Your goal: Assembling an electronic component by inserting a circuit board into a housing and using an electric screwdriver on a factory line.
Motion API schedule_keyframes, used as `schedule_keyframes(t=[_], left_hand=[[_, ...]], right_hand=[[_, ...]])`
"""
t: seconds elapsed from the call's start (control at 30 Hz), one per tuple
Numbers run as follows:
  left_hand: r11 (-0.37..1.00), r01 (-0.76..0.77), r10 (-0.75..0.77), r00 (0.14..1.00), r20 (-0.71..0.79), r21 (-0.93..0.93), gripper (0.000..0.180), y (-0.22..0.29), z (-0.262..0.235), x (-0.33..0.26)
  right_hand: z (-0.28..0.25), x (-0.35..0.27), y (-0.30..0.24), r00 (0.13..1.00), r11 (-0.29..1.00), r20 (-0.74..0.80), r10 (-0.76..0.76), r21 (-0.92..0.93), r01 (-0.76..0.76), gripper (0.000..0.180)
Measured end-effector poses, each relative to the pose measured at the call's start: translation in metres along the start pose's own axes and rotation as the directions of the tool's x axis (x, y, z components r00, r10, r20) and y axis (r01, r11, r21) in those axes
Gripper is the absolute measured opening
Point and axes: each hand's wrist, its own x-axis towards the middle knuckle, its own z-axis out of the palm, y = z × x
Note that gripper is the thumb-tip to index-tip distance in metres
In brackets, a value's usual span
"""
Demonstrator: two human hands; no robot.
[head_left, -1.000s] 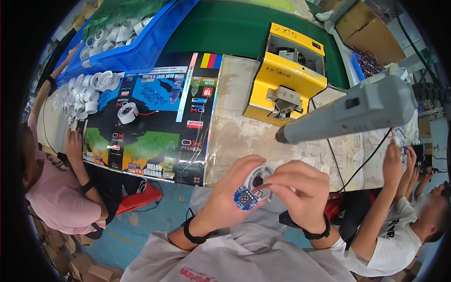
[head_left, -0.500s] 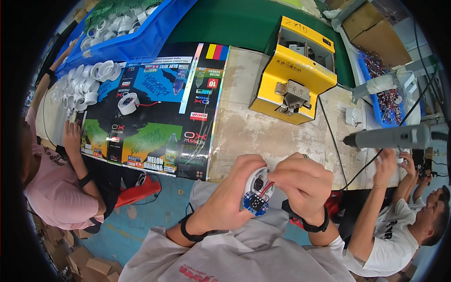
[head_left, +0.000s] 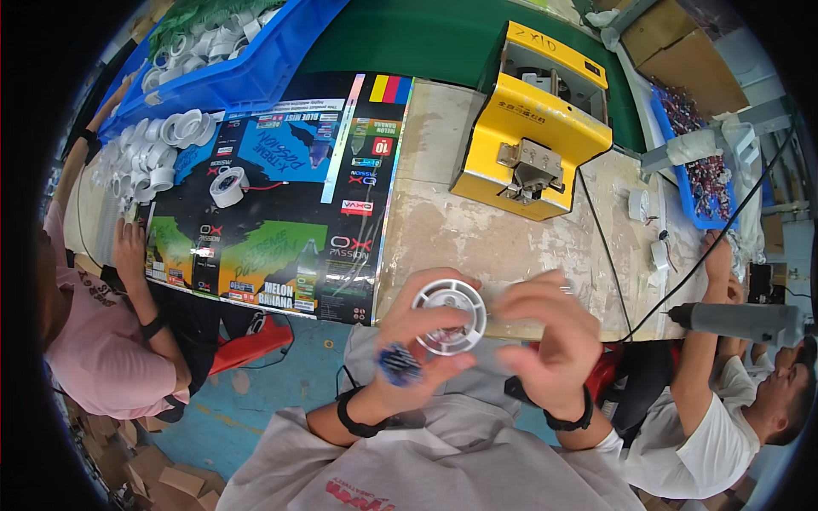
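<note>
In front of my chest, my left hand (head_left: 407, 328) is closed around a round white plastic housing (head_left: 449, 298) with a spoked rim. My left thumb reaches across its face. A small blue circuit board (head_left: 399, 364), blurred, hangs at the housing's lower left, by my palm. To the right, my right hand (head_left: 552, 345) is smeared by motion, its thumb and fingers apart and nothing visible between them. A similar white ring-shaped part (head_left: 228, 187) with a red wire lies on the printed black sheet (head_left: 354, 247) ahead on the left.
A yellow machine (head_left: 532, 136) stands on the table ahead. Many white rings (head_left: 149, 157) are piled beside a blue bin (head_left: 247, 77). Two white parts (head_left: 637, 204) lie at right. A grey electric screwdriver (head_left: 741, 322) hangs near a co-worker (head_left: 716, 409); another person (head_left: 111, 341) sits left.
The housing has turned so its spoked face shows, and the board has swung lower left. My right hand has let go of the red wires and moved off. The screwdriver hangs lower.
</note>
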Motion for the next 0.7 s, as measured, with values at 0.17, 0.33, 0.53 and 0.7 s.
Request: schedule_keyframes(t=[0.17,0.33,0.53,0.7], left_hand=[[0.919,0.103,-0.151,0.983,-0.1,-0.382,0.032,-0.01,0.006,0.002],[0.942,0.103,-0.157,0.976,-0.148,-0.32,0.04,-0.003,0.003,0.007],[0.994,-0.105,0.105,0.994,0.004,0.023,0.047,-0.011,-0.027,0.01],[0.995,-0.038,0.054,0.982,0.183,-0.089,0.059,0.007,-0.017,0.01]], right_hand=[[0.02,-0.024,-0.002,0.915,0.886,-0.102,0.39,0.311,-0.343,0.018],[0.032,-0.041,-0.004,0.867,0.765,0.054,0.495,0.446,-0.464,0.018],[0.024,-0.047,-0.003,0.961,0.957,-0.012,0.277,0.09,-0.275,0.014],[-0.014,-0.001,-0.011,0.997,0.978,-0.046,0.062,-0.197,-0.07,0.026]])
